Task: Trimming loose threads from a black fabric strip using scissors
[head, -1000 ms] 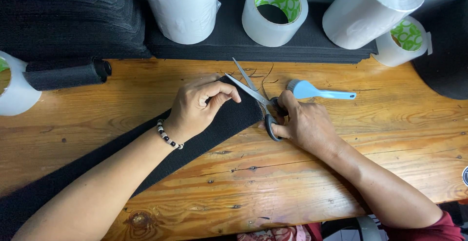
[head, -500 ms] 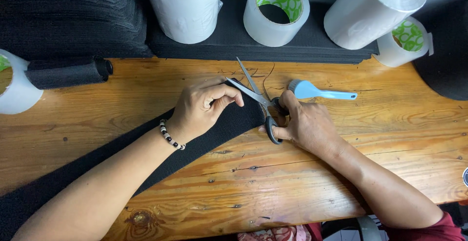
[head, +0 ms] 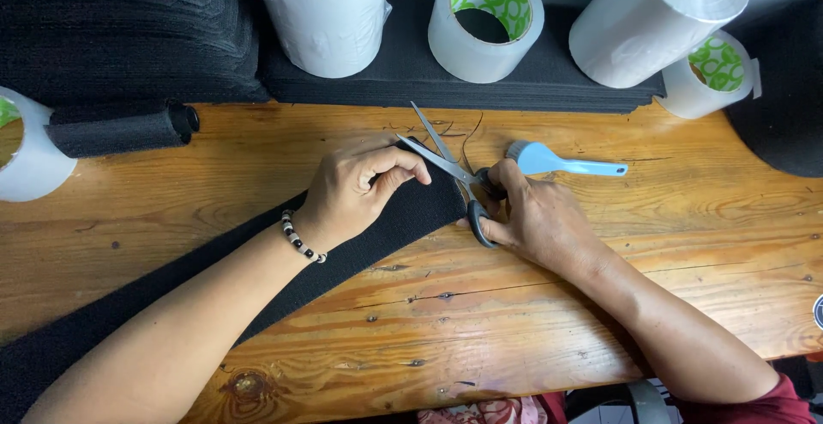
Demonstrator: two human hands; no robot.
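Observation:
A long black fabric strip lies diagonally across the wooden table. My left hand presses down on the strip's upper end, fingers curled over it. My right hand grips the black handles of a pair of scissors. The silver blades are spread apart at the strip's end edge, just right of my left fingers. A beaded bracelet sits on my left wrist.
A light blue brush lies just beyond my right hand. Large white rolls and tape rolls stand on stacked black material at the back. A rolled black piece and another tape roll sit at left.
Hardly anything differs. Both hands stay at the strip's end with the scissor blades spread; the view has shifted slightly.

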